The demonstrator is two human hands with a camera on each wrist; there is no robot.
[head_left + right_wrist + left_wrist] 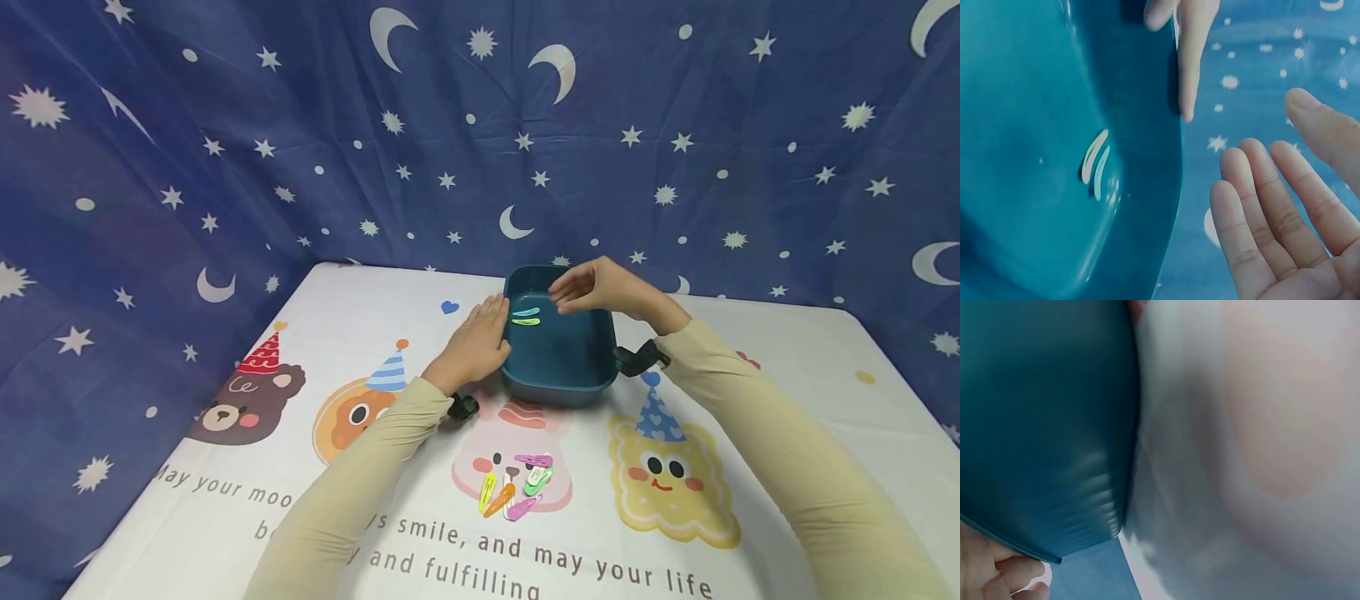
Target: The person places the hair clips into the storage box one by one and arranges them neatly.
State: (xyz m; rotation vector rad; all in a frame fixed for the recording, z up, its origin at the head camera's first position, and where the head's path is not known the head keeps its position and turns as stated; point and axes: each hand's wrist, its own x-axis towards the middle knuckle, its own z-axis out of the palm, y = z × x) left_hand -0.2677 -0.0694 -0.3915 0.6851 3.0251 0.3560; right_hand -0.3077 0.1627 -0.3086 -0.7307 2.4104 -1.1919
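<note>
In the head view a dark teal bin (558,392) holds a blue hair clip (526,312) and a yellow-green hair clip (526,322) near its left side. My left hand (477,340) rests with straight fingers along the bin's left rim. My right hand (596,287) is over the bin's far right part, fingers relaxed and apart from the thumb, nothing between them. The right wrist view shows the right hand (1291,231) empty, and the two clips (1094,156) lying side by side in the bin (1029,125).
Nearer the front, on the printed white tablecloth (585,517), lies a loose group of several hair clips: yellow (487,492), orange (499,500), pink (522,507), green and others. A blue curtain (450,125) with stars and moons hangs behind the table.
</note>
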